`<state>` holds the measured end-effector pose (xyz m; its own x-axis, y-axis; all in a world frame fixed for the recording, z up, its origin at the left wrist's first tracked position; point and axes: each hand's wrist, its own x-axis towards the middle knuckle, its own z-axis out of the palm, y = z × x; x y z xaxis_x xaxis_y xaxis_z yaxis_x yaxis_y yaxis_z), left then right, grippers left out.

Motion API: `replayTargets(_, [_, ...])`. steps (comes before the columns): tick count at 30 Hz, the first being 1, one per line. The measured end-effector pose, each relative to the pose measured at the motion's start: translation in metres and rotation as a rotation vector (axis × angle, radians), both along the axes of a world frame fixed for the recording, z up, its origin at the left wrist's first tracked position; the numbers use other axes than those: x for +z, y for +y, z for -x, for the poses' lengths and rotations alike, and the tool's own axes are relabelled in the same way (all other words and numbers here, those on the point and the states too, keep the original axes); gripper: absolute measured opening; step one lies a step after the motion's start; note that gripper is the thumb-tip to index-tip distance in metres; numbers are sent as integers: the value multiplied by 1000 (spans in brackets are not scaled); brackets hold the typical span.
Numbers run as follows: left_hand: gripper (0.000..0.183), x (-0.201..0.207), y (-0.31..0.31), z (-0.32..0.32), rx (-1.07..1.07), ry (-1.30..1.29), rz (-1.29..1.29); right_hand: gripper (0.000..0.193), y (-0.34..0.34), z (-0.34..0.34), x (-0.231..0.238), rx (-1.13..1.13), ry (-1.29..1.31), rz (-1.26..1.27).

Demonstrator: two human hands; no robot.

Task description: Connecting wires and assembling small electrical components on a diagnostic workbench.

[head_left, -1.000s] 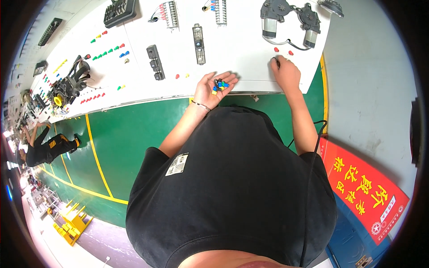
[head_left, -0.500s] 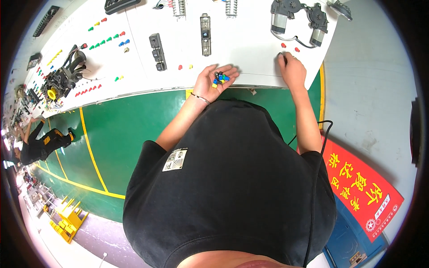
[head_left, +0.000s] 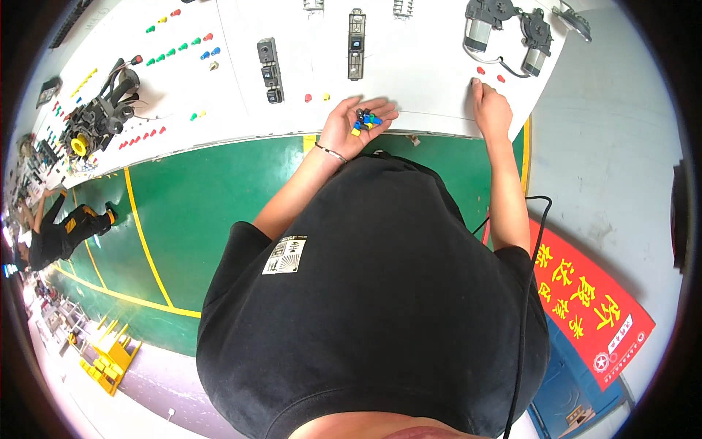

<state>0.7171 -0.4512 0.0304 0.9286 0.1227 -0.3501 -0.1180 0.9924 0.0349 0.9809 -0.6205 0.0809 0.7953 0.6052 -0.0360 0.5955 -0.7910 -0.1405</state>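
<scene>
My left hand is palm up over the near edge of the white panel. On its palm and half-spread fingers lies a cluster of small coloured plugs, blue, green, yellow and black. My right hand rests at the right part of the panel, fingers curled and pressed together at the surface. Whatever the fingertips hold, if anything, is hidden. Just beyond them, two red plugs stand in the panel, close to a pair of grey and black motors.
Black switch strips and a long switch module are mounted on the panel. Rows of coloured sockets and a black wired assembly stand at left. Another person works farther left. A red banner leans at right.
The view has shifted, so the panel's parts sit higher and farther right. My right hand stays by the red plugs; the dark bit at its fingertips no longer shows. My left hand still holds its plugs.
</scene>
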Motion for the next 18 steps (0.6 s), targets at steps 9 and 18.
replayTargets(9, [57,-4,4,12,-56,37,-47,33,3,14,9,-60,21,26])
replayTargets(18, [55,-10,2,25,-107,72,-19,27,3,31,2,-101,38,100])
